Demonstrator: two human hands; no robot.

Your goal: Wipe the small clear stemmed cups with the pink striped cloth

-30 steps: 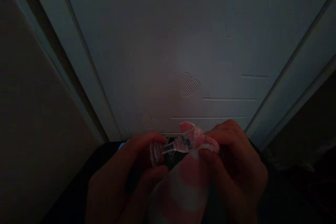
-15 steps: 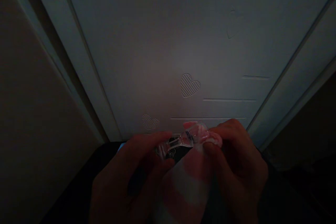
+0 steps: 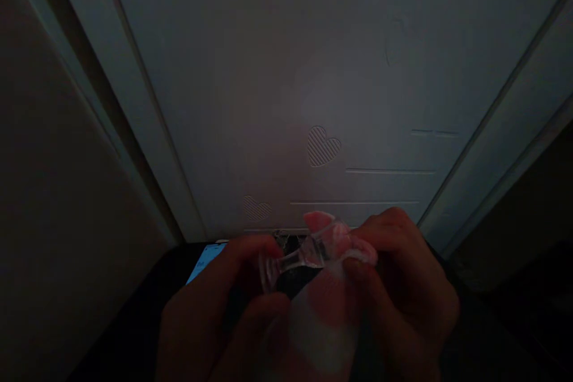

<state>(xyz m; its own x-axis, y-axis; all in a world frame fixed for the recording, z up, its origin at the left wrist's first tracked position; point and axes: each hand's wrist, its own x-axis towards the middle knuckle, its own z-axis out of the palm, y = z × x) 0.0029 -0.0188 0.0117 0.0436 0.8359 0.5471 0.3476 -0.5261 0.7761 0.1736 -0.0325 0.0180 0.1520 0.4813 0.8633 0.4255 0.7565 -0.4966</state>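
Dim light, colours muted. Two bare hands at work, lower middle of the frame. The left hand [image 3: 215,310], lower left of centre, has a clear stemmed glass [image 3: 313,250] by its foot: fingers grasping, forefinger above, thumb below. Glass lies tilted nearly on its side, stem running rightward, bowl slightly higher than foot.

The right hand [image 3: 407,292], lower right of centre, has its fingers pinched on a pink-and-white cloth [image 3: 324,310], close against the mouth of the bowl. Cloth hangs in broad bands towards the bottom edge, between the two hands; one pink flap stands up just behind the bowl. Pink shows through the clear wall; cannot tell how much is inside and how much behind.

A lit bluish screen [image 3: 203,259] lies just beyond the left hand, partly covered by it. Pale panel [image 3: 250,83] fills the upper middle, marked with a striped heart [image 3: 323,147] near centre, a fainter one lower left of it, and thin grooves to the right. Both lower corners too dark to read.
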